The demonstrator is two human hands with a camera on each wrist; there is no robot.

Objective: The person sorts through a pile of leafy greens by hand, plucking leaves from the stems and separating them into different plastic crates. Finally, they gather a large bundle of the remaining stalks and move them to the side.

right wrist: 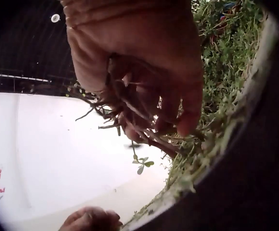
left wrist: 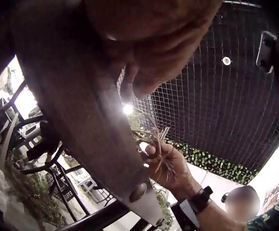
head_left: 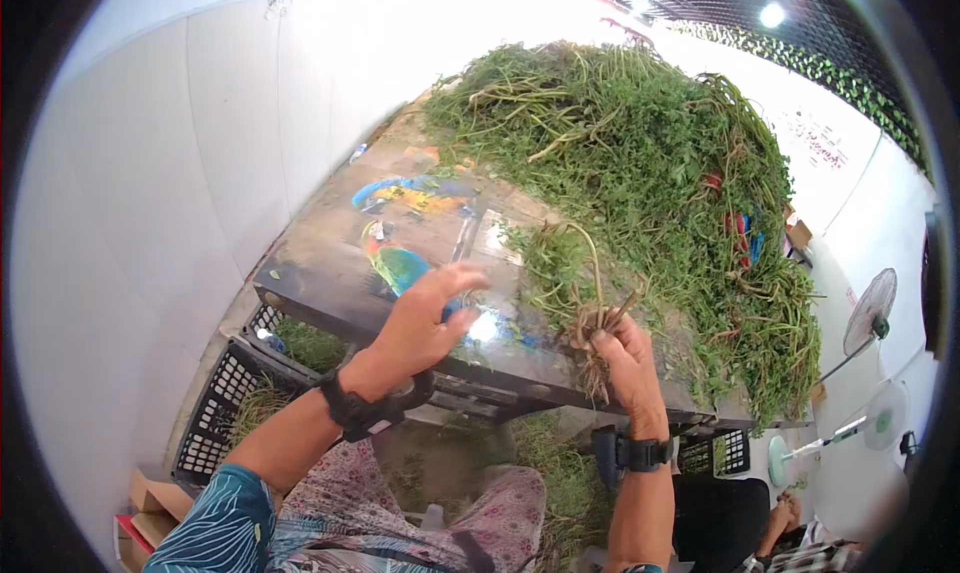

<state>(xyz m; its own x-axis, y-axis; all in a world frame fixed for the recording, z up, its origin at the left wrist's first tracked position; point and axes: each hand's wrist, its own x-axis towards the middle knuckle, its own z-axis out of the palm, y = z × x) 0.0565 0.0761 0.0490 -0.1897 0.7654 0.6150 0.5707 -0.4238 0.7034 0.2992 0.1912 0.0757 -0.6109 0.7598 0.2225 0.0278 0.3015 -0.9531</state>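
My right hand grips a bunch of leafy green plants by its brown root end. Thin roots and stems poke out between the curled fingers in the right wrist view, where a small leafy sprig hangs below them. The bunch's green tops trail on the tabletop to the left. My left hand hovers over the near table edge, fingers loosely bent and apart, holding nothing. In the left wrist view that hand is close to the camera, with the rooted bunch beyond it.
A large heap of green plants covers the far and right parts of the table, which bears painted parrots. Black crates with greens stand below at left. Fans and another person's hand are at right.
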